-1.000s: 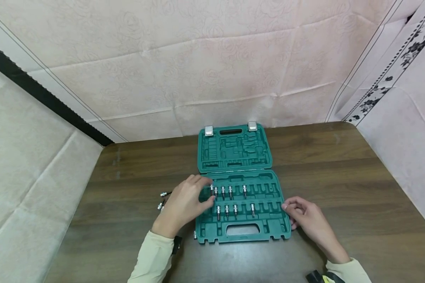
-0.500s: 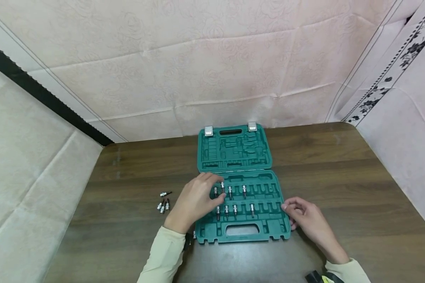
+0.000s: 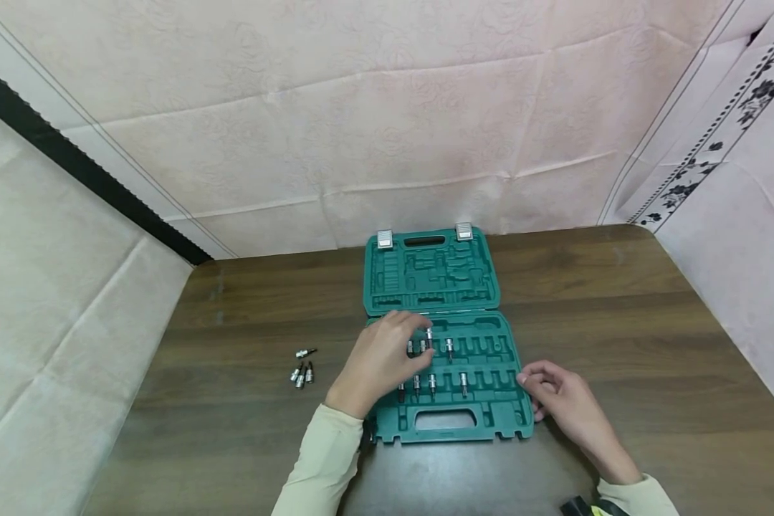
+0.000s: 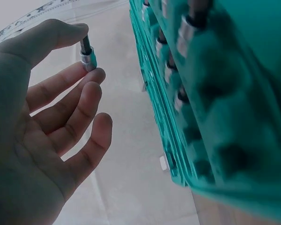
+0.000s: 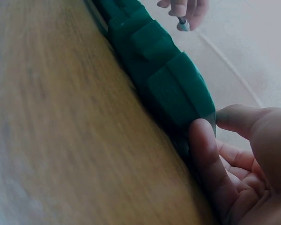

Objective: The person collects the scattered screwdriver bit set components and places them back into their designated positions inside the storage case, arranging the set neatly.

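My left hand [image 3: 383, 360] pinches a bit socket [image 4: 88, 59] by its two ends between thumb and fingertip, above the lower half of the green tool case [image 3: 502, 419]. The bit socket has a silver base and a dark shank. Several more bit sockets [image 3: 463, 385] sit in two rows of slots in the case; my left hand covers some of them. At the case's right edge, my right hand [image 3: 557, 394] grips the side wall between thumb and finger, as the right wrist view shows.
The case lid [image 3: 432, 276], with two silver latches [image 3: 464, 231], lies open toward the back. Several loose bit sockets [image 3: 302, 374] lie on the wooden table [image 3: 245, 423] to the left. Light patterned cloth [image 3: 387, 107] hangs behind the table.
My left hand has moved to the right over the top row of slots, carrying the bit socket. My right hand stays at the case's edge. The view has shifted slightly.
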Motion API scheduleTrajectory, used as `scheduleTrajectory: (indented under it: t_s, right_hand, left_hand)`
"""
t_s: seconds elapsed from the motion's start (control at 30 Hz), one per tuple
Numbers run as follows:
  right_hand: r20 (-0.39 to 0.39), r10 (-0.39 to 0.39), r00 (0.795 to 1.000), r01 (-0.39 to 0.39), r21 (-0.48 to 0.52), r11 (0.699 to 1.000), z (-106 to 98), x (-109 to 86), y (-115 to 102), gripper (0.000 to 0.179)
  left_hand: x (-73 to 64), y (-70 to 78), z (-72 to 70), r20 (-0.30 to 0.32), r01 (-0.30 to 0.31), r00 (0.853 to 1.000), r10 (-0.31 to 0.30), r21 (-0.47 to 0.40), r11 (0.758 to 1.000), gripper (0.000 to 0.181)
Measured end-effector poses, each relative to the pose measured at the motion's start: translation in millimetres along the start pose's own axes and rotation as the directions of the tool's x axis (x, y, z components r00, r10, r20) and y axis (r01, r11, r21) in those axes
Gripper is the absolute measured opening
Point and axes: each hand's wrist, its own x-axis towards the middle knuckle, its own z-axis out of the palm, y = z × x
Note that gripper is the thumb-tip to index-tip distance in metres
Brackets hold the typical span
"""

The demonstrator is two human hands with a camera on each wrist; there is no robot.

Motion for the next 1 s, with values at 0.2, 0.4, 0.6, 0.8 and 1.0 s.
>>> scheduleTrajectory:
  t_s: [0.2,0.4,0.6,0.8,1.0]
  right_hand:
    - [0.007,-0.011,1.0,0.011,0.017,1.0,0,0.6,-1,0.035]
    - [0.007,-0.003,1.0,0.003,0.017,1.0,0,0.8,-1,0.034]
    - [0.007,0.014,1.0,-0.014,0.008,1.0,0,0.7,1,0.036]
    - [0.006,0.014,1.0,-0.014,-0.005,1.0,0,0.9,1,0.036]
    - [0.004,0.022,1.0,-0.022,0.002,1.0,0,0.5,0,0.037]
  left_hand:
    - [7.2,6.4,6.1,0.057,-0.016,0.998,0.014,0.038,0.999,0.035]
    - [13.3,14.0,11.8,0.067,-0.045,0.997,0.039,0.092,0.995,0.035]
    - [20.0,22.1,12.5,0.072,-0.067,0.996,0.056,0.15,0.986,0.035]
    - [27.7,26.0,12.8,0.074,-0.089,0.994,0.078,0.159,0.983,0.035]
    - [36.7,29.7,15.6,0.116,-0.099,0.99,0.082,0.15,0.984,0.035]
